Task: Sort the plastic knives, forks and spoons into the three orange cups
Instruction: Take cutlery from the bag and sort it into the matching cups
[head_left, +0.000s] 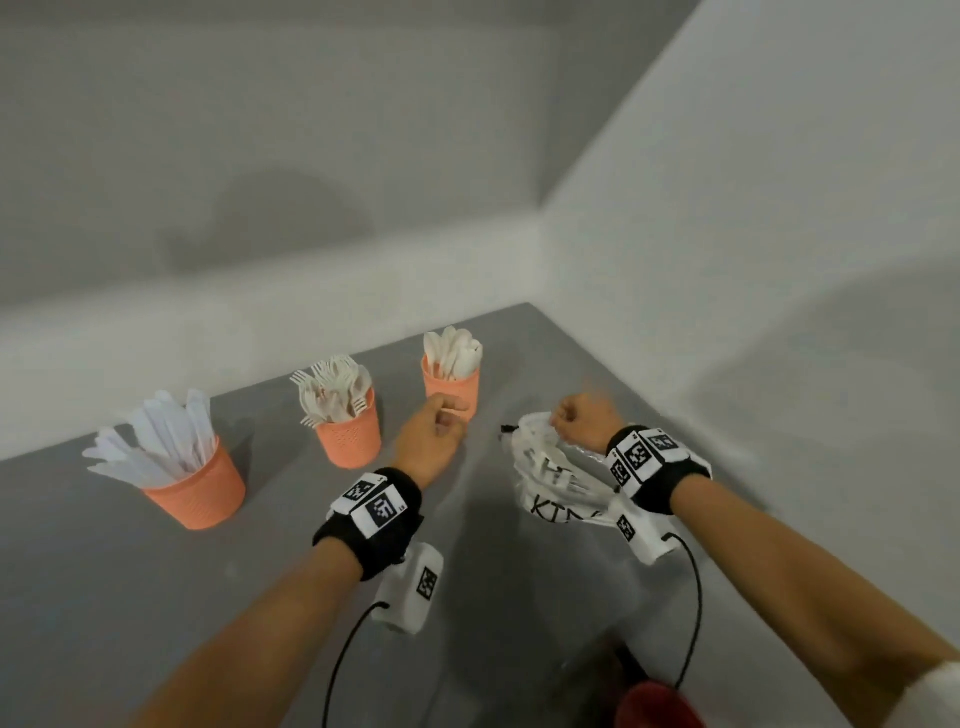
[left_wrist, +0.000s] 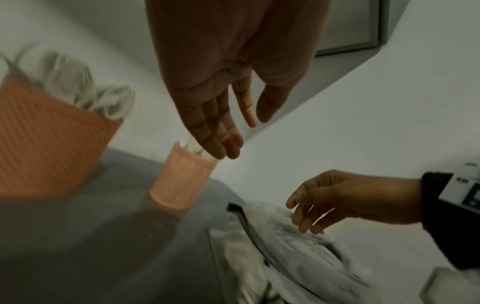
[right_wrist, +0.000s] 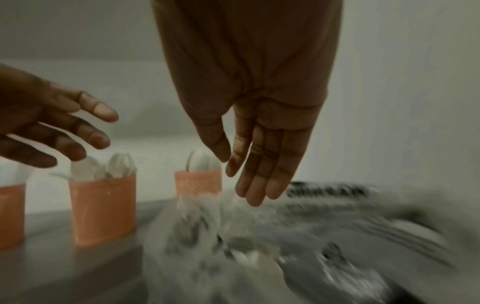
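Three orange cups are filled on the tabletop, from nine to twelve o'clock. Both the left hand and the right hand are seen relaxed and empty. The printed bag, below the right hand, could be dragged against the spoon cup, which might be tipped.

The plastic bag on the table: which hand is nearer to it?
Right. The right hand hovers directly over the plastic bag, fingers just above its top edge. The left hand is off to the bag's left, in front of the spoon cup.
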